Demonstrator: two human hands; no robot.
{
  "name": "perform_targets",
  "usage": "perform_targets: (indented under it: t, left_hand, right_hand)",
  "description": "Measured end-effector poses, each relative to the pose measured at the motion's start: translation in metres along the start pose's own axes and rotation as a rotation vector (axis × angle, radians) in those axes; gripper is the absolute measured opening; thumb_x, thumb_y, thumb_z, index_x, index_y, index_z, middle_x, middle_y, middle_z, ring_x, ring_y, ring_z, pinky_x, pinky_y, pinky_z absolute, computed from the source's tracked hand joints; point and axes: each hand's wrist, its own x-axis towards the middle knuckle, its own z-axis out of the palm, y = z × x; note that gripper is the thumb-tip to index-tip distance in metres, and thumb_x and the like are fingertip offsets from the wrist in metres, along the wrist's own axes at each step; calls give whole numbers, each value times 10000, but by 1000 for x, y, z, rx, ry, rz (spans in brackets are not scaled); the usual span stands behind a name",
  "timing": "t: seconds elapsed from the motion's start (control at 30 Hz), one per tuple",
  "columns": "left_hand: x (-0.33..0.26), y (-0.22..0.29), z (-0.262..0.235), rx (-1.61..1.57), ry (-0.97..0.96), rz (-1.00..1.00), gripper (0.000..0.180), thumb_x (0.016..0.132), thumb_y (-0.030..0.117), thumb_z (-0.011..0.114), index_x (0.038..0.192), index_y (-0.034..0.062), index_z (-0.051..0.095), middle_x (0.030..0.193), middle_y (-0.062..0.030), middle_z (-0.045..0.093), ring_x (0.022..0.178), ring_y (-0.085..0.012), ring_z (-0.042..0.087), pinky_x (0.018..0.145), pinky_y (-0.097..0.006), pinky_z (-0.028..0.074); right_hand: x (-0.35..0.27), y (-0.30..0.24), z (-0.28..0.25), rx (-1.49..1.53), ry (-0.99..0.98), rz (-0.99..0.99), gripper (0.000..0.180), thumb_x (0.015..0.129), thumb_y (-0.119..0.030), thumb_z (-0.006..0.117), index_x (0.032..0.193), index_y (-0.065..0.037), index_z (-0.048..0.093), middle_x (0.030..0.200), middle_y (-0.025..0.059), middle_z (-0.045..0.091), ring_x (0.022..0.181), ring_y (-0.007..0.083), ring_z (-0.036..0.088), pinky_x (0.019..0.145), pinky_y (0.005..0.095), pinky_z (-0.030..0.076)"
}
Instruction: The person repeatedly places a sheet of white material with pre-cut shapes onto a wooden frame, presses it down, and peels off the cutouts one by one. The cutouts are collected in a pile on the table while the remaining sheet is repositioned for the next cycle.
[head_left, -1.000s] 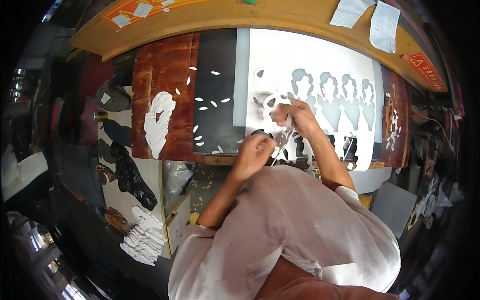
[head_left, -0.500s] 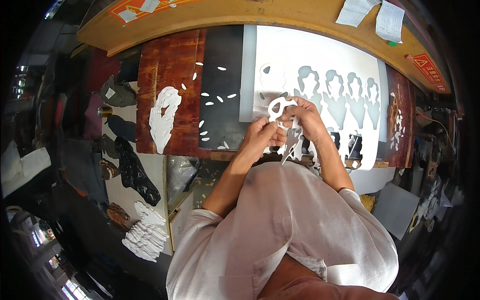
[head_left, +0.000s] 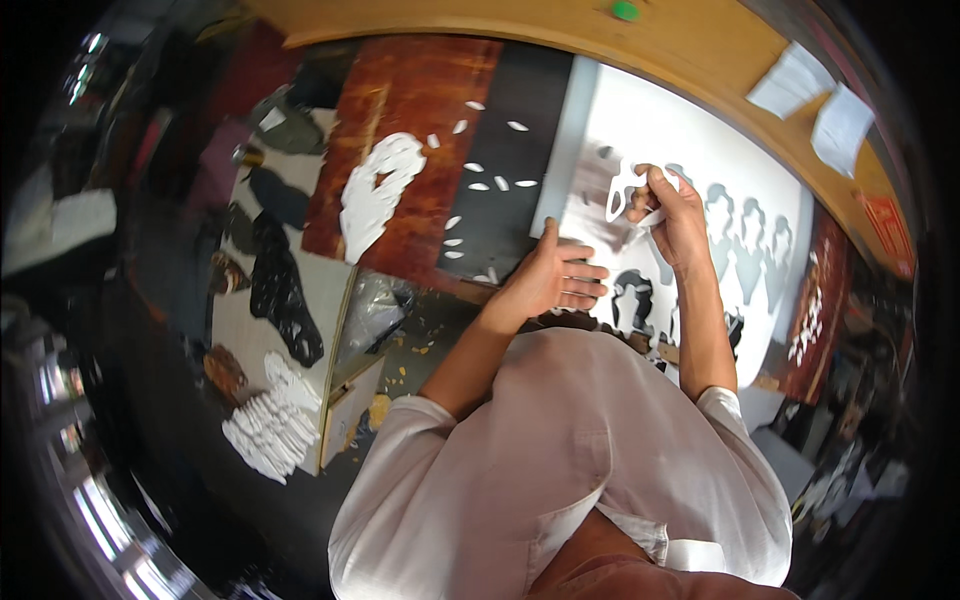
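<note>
My right hand [head_left: 672, 212] pinches a thin white cut-out piece [head_left: 617, 193] with an open loop, holding it over the large white sheet [head_left: 650, 105]. Part of the piece is hidden behind the fingers. My left hand [head_left: 556, 278] is apart from it near the sheet's lower left edge, fingers spread and nothing in them. A row of shaped openings [head_left: 748, 235] runs across the sheet to the right of my right hand. On the reddish-brown board to the left lies a pile of white cut-outs [head_left: 385, 185].
Small white oval scraps [head_left: 477, 185] dot the dark board [head_left: 520, 100]. A yellow-orange machine beam [head_left: 540, 25] spans the far side, with paper slips [head_left: 792, 82] on it. At lower left, a pale side table [head_left: 290, 330] bears black wrapped bundles [head_left: 280, 290] and stacked white pieces [head_left: 270, 430].
My left hand has come off the white cut-out and opened. My right hand has carried the piece away from it, up and to the right. The whole view has turned.
</note>
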Motion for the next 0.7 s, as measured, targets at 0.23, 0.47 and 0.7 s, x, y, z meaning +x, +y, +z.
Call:
perform_targets:
  t: [0.23, 0.47, 0.7]
  left_hand:
    - [-7, -8, -36, -155, -68, 234, 612, 1058, 599, 567, 1358, 67, 596, 1143, -67, 722, 992, -192, 715, 811, -341, 602]
    - [-64, 13, -54, 35, 574, 703, 605, 1067, 536, 608, 1443, 72, 509, 1397, -159, 570, 1253, -301, 614, 1012, -490, 565]
    - [-97, 26, -62, -24, 390, 965, 257, 1100, 305, 595, 1219, 97, 688, 979, -9, 706, 718, -117, 605, 576, -302, 452]
  right_hand:
    - [19, 21, 82, 147, -341, 120, 308, 1088, -261, 633, 1211, 16, 689, 833, 44, 672, 675, 165, 674, 662, 316, 607]
    - [41, 28, 172, 294, -513, 240, 280, 1103, -261, 602, 1220, -16, 672, 913, 10, 614, 726, 83, 540, 675, 302, 543]
    - [47, 42, 211, 220, -468, 247, 315, 1091, -265, 617, 1259, 0, 654, 979, 66, 681, 911, 172, 700, 860, 352, 618]
